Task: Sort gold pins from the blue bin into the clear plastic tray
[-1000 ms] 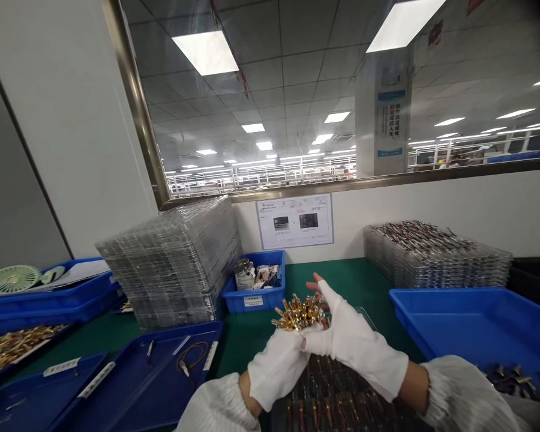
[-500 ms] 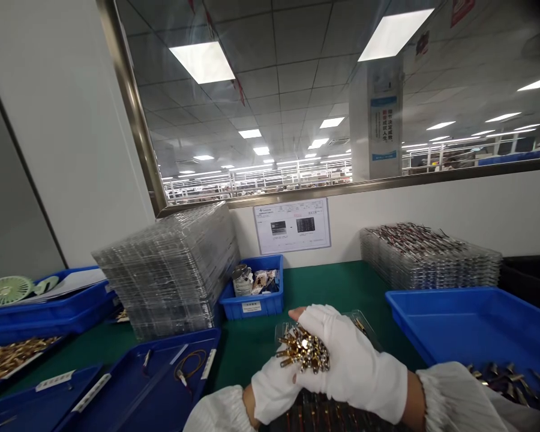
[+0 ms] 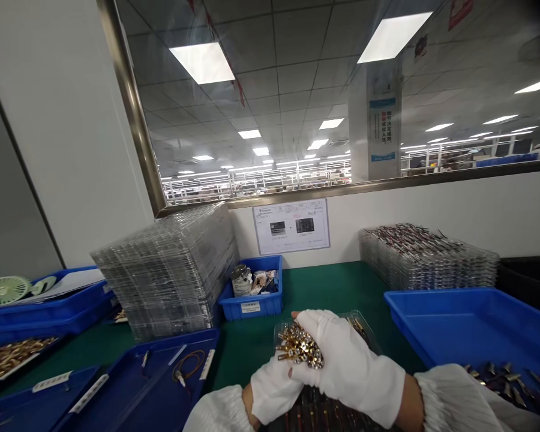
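Note:
A bundle of small gold and silver metal parts [image 3: 300,347], shaped like short pins with round ends, is gathered between my two white-gloved hands. My right hand [image 3: 353,363] wraps over its right side, with a bare fingertip showing at the top. From below and to the left, my left hand [image 3: 276,387] closes against the same bundle; most of its fingers are hidden. Directly beneath and behind the hands lies a clear plastic tray [image 3: 363,321], with slim parts visible in its far corner and rows of them near the front edge.
Stacked clear trays [image 3: 171,276] tower at left, beside a small blue bin [image 3: 251,308]. At right are filled trays [image 3: 425,258] and a large blue tray [image 3: 459,309] holding metal parts. Shallow blue trays [image 3: 137,390] lie front left on the green table [image 3: 328,279].
The bundle has tilted slightly between my hands, so its ends face a little differently. My right hand has shifted slightly downward. The trays and bins stay where they were.

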